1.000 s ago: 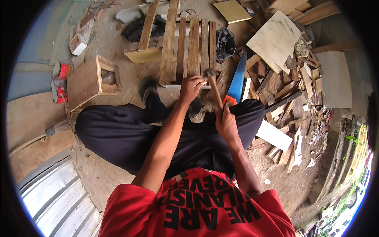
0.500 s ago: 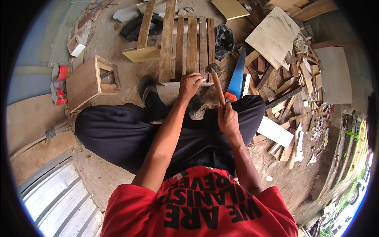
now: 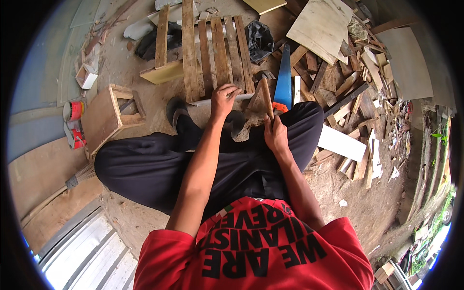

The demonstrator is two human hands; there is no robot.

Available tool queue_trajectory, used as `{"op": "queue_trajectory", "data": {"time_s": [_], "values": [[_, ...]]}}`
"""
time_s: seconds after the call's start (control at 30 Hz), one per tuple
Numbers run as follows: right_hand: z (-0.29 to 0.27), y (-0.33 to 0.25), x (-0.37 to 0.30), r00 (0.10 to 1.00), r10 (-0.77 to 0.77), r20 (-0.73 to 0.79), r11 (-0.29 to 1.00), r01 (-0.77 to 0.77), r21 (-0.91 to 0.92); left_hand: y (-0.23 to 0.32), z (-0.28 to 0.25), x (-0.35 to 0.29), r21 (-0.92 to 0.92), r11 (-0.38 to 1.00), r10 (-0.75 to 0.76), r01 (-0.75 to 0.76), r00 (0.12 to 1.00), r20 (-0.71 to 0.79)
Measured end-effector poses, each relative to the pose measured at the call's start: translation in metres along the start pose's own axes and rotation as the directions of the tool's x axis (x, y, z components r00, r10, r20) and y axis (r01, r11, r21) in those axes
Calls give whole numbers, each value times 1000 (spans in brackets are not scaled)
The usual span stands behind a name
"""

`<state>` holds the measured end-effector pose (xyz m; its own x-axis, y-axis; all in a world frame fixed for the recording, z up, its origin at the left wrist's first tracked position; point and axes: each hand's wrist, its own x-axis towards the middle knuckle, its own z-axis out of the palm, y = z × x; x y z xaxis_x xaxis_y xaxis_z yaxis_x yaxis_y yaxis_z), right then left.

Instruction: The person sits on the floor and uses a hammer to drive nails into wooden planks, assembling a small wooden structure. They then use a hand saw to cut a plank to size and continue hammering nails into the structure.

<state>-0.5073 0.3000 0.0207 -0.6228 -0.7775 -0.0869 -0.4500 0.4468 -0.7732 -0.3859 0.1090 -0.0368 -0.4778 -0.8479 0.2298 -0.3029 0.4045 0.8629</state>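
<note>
A hammer [image 3: 267, 99] with a wooden handle is gripped low on its handle by my right hand [image 3: 277, 136], over my right knee. Its dark head [image 3: 264, 75] points away from me, just right of the slatted wooden frame [image 3: 220, 53]. My left hand [image 3: 225, 100] is at the near edge of that frame, thumb and fingertips pinched together. Whatever lies between those fingertips is too small to make out. A pale strip [image 3: 205, 102] runs along the frame's near edge, partly behind my left hand.
Right of the hammer lies a saw [image 3: 284, 79] with a blue blade and orange handle. Scrap wood [image 3: 357, 92] is heaped at the right. A wooden stool-like box [image 3: 108, 116] and red cans [image 3: 74, 111] stand at the left. Black plastic [image 3: 259, 41] lies beyond the frame.
The whole view has shifted slightly. The hammer head has moved a little away from my left hand and its handle has swung. My left hand stays pinched at the frame's near edge.
</note>
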Motion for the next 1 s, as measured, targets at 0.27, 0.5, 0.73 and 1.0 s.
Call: {"op": "queue_trajectory", "data": {"time_s": [0.27,0.5,0.73,1.0], "values": [[-2,-3,0,999,26,35,1000,-26,-5,4,1,-1,-10,1000,-6,6,1000,8],[0,2,0,1000,0,13,1000,0,-5,8,2,0,26,996,92,-91,994,-50],[-3,-4,-3,999,-44,22,999,44,14,7,2,0,40,993,111,-109,993,-39],[-2,-2,-2,999,-13,36,1000,13,4,1,2,-1,9,999,53,-53,999,4]]}}
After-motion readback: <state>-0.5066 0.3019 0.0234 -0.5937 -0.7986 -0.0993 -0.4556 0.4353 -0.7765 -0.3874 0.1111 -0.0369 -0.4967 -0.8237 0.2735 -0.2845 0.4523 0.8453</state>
